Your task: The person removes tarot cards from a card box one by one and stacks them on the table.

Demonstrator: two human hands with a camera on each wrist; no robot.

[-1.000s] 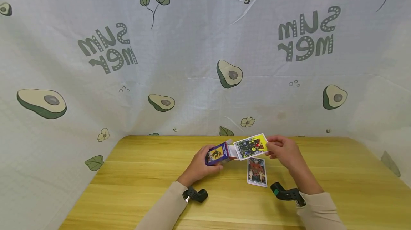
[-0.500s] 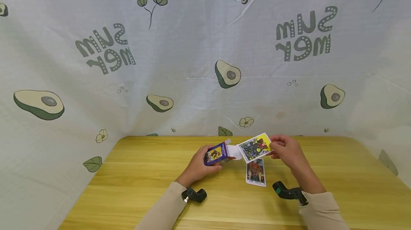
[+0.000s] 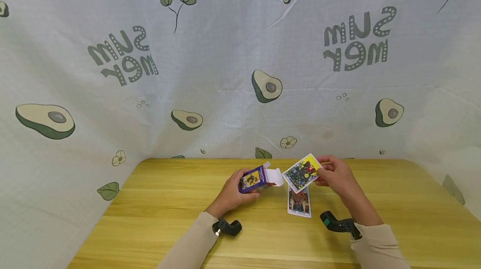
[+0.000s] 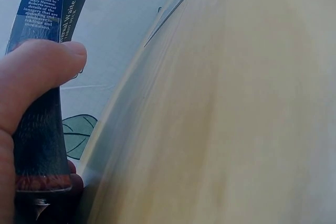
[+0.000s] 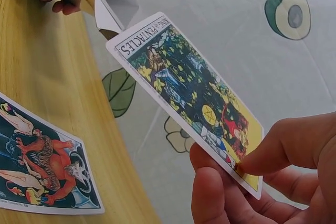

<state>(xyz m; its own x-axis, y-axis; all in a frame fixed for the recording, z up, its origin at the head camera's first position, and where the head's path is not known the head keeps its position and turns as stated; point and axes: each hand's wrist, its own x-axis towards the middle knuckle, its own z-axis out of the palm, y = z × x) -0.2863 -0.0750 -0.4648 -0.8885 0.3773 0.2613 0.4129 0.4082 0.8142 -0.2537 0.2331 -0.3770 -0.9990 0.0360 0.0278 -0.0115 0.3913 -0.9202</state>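
Observation:
My left hand (image 3: pixel 234 191) grips a blue card box (image 3: pixel 252 180) whose white end flap stands open toward the right. In the left wrist view the thumb lies across the printed side of the box (image 4: pixel 39 124). Between thumb and fingers, my right hand (image 3: pixel 336 177) pinches one end of a tarot card (image 3: pixel 302 173), lettered "King of Pentacles" in the right wrist view. That card is tilted in the air, apart from the flap. Below it a second tarot card, The Devil (image 3: pixel 299 205), lies face up on the table, its top partly hidden in the head view.
The wooden table (image 3: pixel 158 219) ends at a white cloth (image 3: pixel 225 52) hanging behind it, printed with avocados. Each wrist wears a black camera mount, such as the right one (image 3: pixel 336 224).
The King of Pentacles card has moved right, away from the box flap, and turned more steeply in my right hand. My left hand and the box have stayed nearly in place.

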